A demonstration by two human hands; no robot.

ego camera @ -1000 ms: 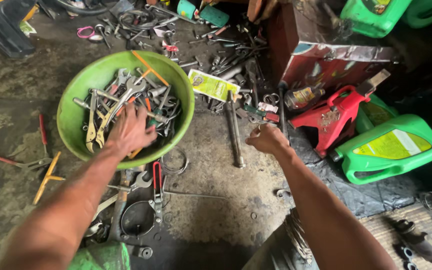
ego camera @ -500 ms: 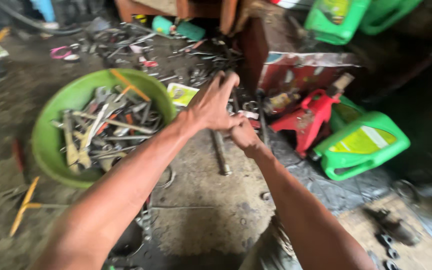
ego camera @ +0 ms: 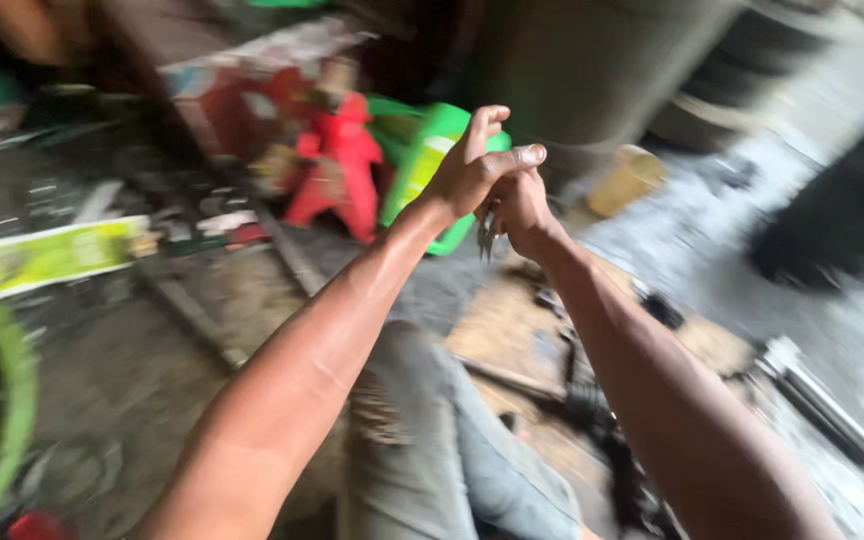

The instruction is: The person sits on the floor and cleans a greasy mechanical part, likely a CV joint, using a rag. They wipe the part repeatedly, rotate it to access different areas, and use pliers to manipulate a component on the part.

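Blurred workshop floor (ego camera: 132,360) below; I see my left hand (ego camera: 472,170) and right hand (ego camera: 520,205) clasped together before the green jug (ego camera: 422,160), pinching some small dark metal piece (ego camera: 485,235).

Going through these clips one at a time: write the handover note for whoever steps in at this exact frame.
Left hand and right hand are raised together, touching, in front of the green jug.
A small dark metal piece hangs between them; blur hides which hand grips it.
Green bowl sits at the far left edge, red tool behind the hands.
Done and left: the pictures do not settle either.
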